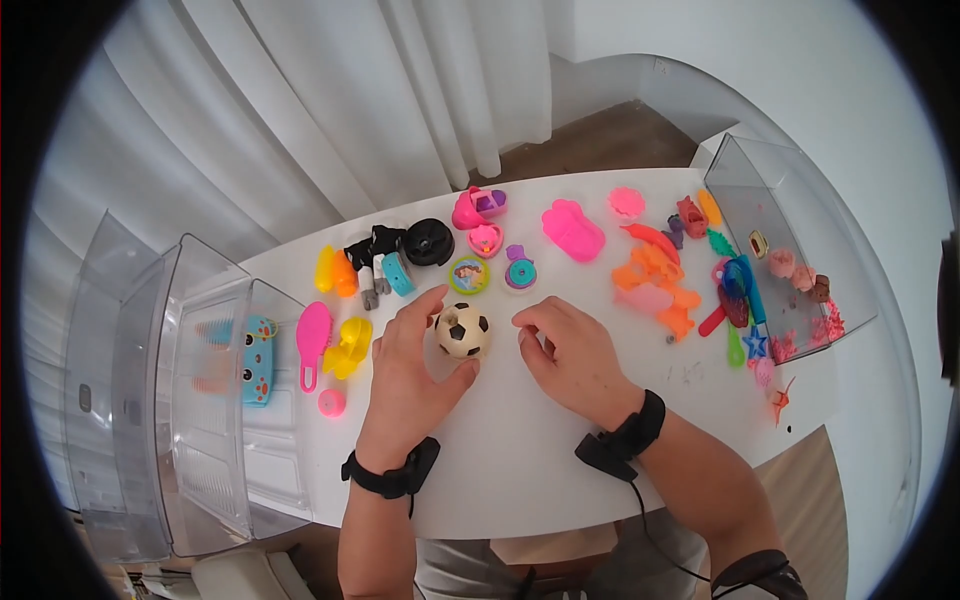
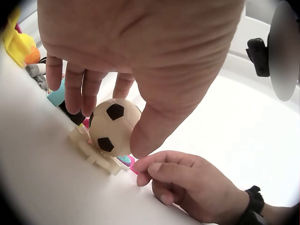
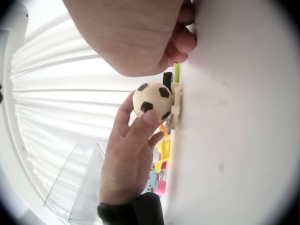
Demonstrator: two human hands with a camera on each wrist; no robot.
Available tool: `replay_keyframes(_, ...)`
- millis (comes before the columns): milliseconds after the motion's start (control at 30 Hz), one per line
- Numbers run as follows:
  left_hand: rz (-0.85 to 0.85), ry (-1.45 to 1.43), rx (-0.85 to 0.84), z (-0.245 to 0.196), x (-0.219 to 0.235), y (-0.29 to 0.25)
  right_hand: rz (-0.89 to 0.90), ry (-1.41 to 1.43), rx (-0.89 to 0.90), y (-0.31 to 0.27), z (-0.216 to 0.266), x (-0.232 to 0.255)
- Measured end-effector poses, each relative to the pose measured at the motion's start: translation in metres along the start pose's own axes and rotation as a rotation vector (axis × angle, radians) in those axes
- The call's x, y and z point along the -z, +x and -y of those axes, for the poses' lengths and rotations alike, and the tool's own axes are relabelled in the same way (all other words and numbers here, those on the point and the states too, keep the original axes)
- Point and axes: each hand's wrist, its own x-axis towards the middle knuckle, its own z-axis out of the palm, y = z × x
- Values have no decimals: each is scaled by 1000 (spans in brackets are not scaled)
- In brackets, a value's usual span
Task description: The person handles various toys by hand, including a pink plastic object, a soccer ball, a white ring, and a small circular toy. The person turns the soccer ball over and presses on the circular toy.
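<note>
A small cream-and-black soccer ball (image 1: pixel 462 330) rests on a cream stand (image 2: pixel 96 157) on the white table. My left hand (image 1: pixel 405 375) is spread around the ball, with the index finger past its far side and the thumb (image 3: pixel 143 126) at its near side, overlapping it in both wrist views. In the head view, fingertips and thumb span wider than the ball. Right of it, my right hand (image 1: pixel 575 355) hovers low over the table, its fingers loosely curled and holding nothing. Beyond the ball lie a green-rimmed round toy (image 1: pixel 468 274) and a teal-and-purple round toy (image 1: pixel 520 272).
Left of the hands are a pink hairbrush (image 1: pixel 314 335), a yellow toy (image 1: pixel 350 345) and clear bins (image 1: pixel 240 400). A black wheel-shaped toy (image 1: pixel 429 242) and pink toys stand at the back. Right lie orange pieces (image 1: pixel 650 280), a clear bin (image 1: pixel 790 240) and several small toys.
</note>
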Motion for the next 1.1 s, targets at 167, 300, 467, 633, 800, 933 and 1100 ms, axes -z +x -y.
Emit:
replay_keyframes(167,6,1,3,0,-1,0,-4,-8,-2,0,1,-1)
replay_keyframes(300,-34,-9,-40,4,0,0,11,-49,0,-1,7,1)
replay_keyframes(467,-142,-390,-18,9,12,4,-17,-42,3,-2,4,-1)
replay_keyframes(633,-41,-105,35,-6,27,5,-31,-43,7,-3,1,-2)
replay_keyframes(800,118,-23,24,-2,22,5,-30,-35,19,-3,-1,-3)
replay_keyframes(933,128,25,-43,9,13,5,-95,-30,72,-3,-6,-7)
replay_keyframes(1100,126,33,-83,1,12,7,-99,-55,97,-4,-7,-7)
